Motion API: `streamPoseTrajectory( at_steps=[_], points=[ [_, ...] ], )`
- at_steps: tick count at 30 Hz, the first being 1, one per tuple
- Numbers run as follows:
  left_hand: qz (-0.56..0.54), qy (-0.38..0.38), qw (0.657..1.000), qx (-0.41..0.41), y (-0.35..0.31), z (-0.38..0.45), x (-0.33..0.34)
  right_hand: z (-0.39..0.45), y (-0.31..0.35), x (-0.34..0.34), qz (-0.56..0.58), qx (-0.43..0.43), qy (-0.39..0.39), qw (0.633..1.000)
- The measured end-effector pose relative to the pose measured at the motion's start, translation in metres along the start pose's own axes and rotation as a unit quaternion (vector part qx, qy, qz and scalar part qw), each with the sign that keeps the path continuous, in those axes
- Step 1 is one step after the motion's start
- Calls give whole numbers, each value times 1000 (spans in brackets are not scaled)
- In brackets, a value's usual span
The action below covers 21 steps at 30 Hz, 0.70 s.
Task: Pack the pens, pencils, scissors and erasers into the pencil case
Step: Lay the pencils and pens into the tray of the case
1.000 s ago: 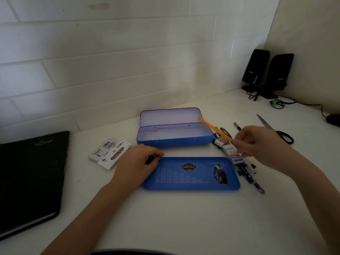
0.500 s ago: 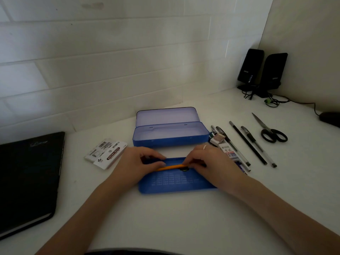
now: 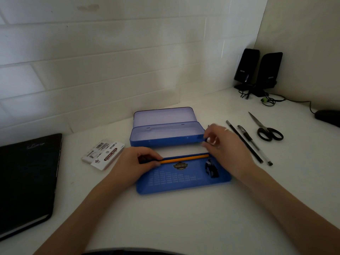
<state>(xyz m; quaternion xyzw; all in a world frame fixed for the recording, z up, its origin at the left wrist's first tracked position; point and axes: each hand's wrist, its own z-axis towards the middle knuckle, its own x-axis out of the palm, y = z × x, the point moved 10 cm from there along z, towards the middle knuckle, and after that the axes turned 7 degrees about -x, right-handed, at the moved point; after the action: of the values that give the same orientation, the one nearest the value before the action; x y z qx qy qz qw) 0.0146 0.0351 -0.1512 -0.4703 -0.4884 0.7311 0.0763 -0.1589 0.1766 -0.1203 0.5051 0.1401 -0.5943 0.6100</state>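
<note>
Left grip (image 3: 137,161): pinches blue tray (image 3: 184,186) edge, nine o'clock end.
Right grip (image 3: 223,146): fingers curled, blurred; cannot tell.
Pencil (image 3: 184,159): lies in tray.

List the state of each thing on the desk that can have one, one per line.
pencil case: open, lid up, nothing visible inside
blue tray: out of the case, flat on the desk
yellow pencil: lying along the tray's far edge
left hand: holding the tray's left end
right hand: blurred, fingers curled, grip unclear
scissors: closed, unpacked
black notebook: shut
</note>
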Motion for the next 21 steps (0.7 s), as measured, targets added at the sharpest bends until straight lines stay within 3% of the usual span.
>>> streamPoseTrajectory(
  at_steps=[4,13,21],
  points=[
    [-3,-13,1000,4,1,1,-3,-3,-42,-4,-18,94,41,995],
    [4,-18,1000,9,3,2,-2,-4,-42,14,-104,65,134,983],
    [18,-19,1000,10,1,2,-2,3,-41,7,-76,57,99,991]
  ],
)
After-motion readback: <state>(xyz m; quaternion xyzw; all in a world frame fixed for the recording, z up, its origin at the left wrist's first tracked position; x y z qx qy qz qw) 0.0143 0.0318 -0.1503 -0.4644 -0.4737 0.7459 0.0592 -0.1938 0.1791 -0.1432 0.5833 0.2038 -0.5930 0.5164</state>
